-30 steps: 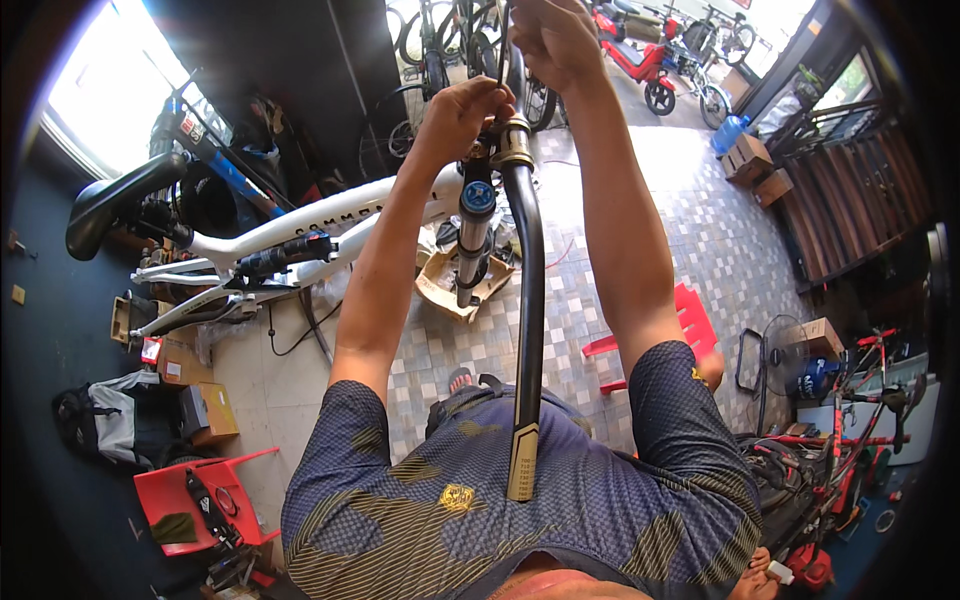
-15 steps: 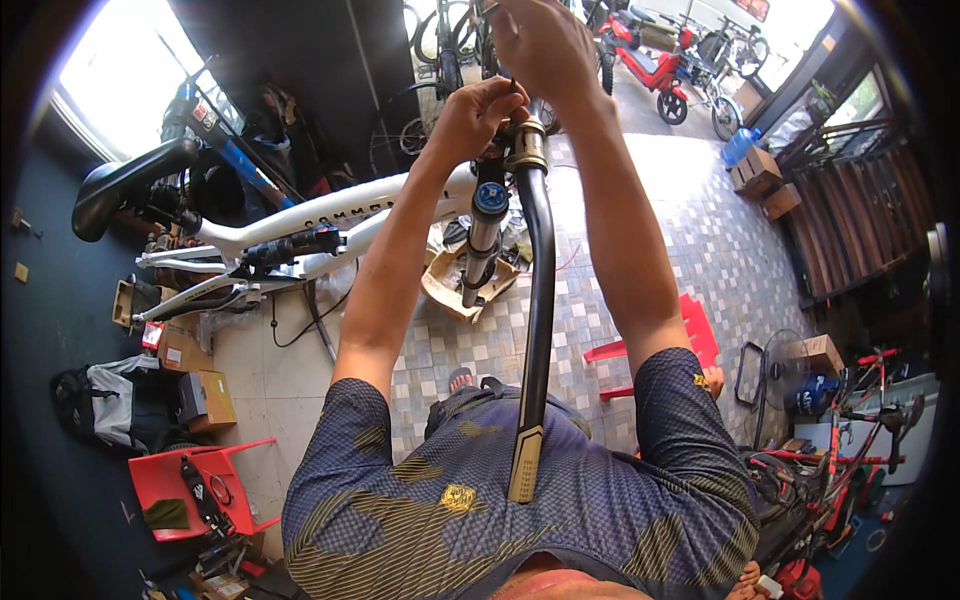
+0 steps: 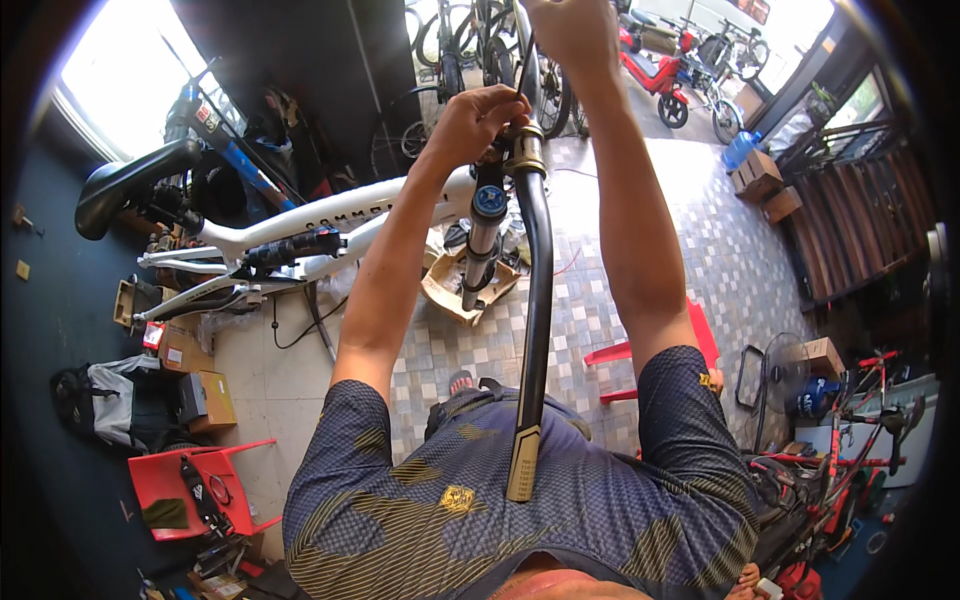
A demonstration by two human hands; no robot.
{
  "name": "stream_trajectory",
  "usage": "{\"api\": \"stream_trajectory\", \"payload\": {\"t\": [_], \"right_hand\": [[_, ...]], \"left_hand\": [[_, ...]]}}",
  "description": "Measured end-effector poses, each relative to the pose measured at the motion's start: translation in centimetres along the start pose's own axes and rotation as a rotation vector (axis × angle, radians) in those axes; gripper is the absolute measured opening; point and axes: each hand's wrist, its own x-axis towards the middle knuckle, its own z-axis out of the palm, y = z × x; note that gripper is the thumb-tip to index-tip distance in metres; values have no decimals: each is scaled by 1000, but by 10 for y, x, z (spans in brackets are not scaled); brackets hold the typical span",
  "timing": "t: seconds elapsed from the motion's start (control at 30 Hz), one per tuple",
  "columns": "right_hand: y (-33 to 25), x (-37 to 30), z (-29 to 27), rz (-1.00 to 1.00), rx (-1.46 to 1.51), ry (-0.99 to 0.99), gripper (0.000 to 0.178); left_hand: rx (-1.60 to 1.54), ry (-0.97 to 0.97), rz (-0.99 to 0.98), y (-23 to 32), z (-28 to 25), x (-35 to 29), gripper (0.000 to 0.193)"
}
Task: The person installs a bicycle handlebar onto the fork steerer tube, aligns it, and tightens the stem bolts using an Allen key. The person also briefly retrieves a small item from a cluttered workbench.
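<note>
The left hand (image 3: pixel 476 124) pinches a thin dark rod (image 3: pixel 526 66) near the gold clamp (image 3: pixel 526 152); I cannot tell what the right hand (image 3: pixel 576 34) holds.

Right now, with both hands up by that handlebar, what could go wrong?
The thin dark rod by the left hand might slip and scrape its fingers. The black handlebar reaches back toward the shirt, so a sudden swing might jab the person. Anything dropped could fall into the open cardboard box below.

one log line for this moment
left hand: at thin rod, beside gold clamp | right hand: cropped at top edge | black handlebar: in clamp
</note>
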Motion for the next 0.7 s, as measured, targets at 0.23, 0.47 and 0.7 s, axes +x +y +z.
{"api": "stream_trajectory", "payload": {"t": [0.23,0.47,0.7], "right_hand": [[55,-3,7,159,1272,-712,36],[56,-11,19,358,1601,-723,47],[67,-3,48,55,1036,-177,28]], "left_hand": [[-115,-64,-100,10,0,1,17],[-132,-96,-55,5,-5,3,18],[142,28,76,14,7,14,22]]}}
